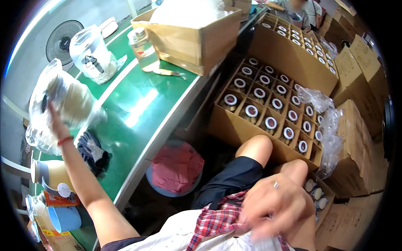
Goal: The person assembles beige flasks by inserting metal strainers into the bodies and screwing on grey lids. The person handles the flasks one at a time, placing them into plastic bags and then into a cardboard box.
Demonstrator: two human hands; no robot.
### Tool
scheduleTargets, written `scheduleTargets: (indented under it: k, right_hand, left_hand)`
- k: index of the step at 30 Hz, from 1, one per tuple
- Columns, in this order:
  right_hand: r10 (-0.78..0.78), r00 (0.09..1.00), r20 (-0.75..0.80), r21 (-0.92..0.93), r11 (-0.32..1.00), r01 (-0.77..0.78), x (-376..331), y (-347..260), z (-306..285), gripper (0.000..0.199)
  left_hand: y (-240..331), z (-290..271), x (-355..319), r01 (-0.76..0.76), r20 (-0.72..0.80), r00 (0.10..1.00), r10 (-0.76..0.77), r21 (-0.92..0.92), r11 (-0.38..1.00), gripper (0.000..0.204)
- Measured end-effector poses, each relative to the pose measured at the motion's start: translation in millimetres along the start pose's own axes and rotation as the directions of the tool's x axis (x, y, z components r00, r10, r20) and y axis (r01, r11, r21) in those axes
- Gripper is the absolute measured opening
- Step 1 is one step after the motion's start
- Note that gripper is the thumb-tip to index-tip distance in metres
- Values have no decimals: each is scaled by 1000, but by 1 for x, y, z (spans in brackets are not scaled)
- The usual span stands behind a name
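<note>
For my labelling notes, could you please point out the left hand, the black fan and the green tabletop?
Left hand [57, 124]: head view, middle of the hand.
Black fan [65, 43]: head view, its hub.
Green tabletop [129, 144]: head view, a bare stretch.

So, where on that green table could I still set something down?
The widest bare patch of the green table lies between the filled plastic bag, the clear bottle and the metal front edge; a narrower strip runs between the dark gloves and that edge. It's crowded around the blue cup, orange can and cardboard box.
</note>
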State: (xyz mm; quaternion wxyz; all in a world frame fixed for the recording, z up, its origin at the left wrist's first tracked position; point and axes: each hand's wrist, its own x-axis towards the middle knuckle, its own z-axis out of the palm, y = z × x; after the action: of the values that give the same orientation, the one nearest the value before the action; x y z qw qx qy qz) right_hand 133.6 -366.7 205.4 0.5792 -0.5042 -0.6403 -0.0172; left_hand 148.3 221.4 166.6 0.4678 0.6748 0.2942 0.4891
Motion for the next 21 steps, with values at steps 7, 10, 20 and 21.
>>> scheduleTargets:
  k: [7,10,20,21]
  right_hand:
    - [334,-67,-940,187,342,-921,-306,-99,-37,17]
    - [-149,-507,-849,406,431,-806,-396,-194,-12,26]
    - [134,-724,-677,561,-543,-625,-674,-278,247,41]
    - [121,-714,-689,666,-281,-690,-673,-265,244,53]
  left_hand:
    - [-104,93,126,-596,-63,757,650,343,726,55]
    - [-108,119,113,-632,12,723,691,415,654,54]
    - [128,222,-293,-197,922,245,300,-256,946,51]
    - [154,214,-333,-54,964,80,255,-251,966,51]
